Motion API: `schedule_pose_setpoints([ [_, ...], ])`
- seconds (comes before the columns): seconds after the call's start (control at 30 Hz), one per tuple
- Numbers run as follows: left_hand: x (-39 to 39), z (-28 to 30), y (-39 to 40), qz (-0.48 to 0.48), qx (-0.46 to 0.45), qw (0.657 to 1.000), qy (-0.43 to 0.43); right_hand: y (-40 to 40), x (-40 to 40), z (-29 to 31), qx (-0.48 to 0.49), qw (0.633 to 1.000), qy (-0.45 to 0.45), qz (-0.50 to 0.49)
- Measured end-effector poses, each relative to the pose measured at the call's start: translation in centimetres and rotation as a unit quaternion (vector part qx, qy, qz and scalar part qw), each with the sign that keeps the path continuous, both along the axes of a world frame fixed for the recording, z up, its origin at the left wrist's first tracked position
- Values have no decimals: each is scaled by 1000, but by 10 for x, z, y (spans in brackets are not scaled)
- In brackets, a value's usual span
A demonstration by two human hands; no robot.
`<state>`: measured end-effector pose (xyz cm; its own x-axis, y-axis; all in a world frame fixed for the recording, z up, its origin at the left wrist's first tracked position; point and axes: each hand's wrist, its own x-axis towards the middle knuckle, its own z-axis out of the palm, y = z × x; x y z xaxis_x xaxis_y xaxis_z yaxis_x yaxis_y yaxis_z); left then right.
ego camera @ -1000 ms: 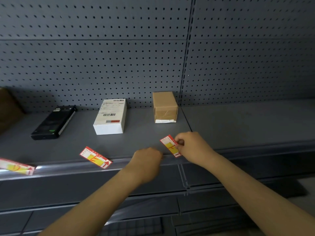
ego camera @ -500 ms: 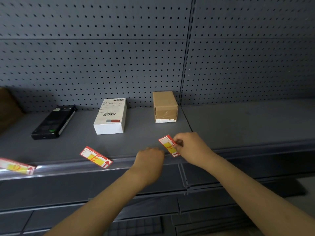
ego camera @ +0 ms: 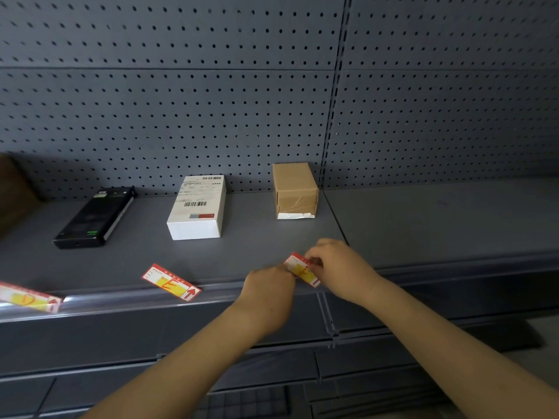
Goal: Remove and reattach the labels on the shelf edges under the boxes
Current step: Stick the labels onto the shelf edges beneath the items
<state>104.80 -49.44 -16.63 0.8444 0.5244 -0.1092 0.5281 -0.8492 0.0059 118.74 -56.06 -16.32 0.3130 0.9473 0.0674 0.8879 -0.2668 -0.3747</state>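
Pinching a red-and-yellow label [ego camera: 302, 269] at the shelf edge [ego camera: 211, 294] below the brown box [ego camera: 295, 190]: right hand [ego camera: 338, 267], fingers curled on its upper end. Left hand [ego camera: 269, 287] touches the label's lower-left side; its grip cannot be told. Step judged: detaching or reseating this label. Next: aligning it square with the rail, then pressing flat.

Shop: grey pegboard [ego camera: 181, 116] shelving, price labels [ego camera: 171, 282] on shelf edge [ego camera: 121, 300].
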Motion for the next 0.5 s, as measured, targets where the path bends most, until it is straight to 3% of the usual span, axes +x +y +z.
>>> schedule_pose_setpoints([
  [0.5,-3,6,6,-18,18,1000,10,2,-5,-4,-14,997,-69,16],
])
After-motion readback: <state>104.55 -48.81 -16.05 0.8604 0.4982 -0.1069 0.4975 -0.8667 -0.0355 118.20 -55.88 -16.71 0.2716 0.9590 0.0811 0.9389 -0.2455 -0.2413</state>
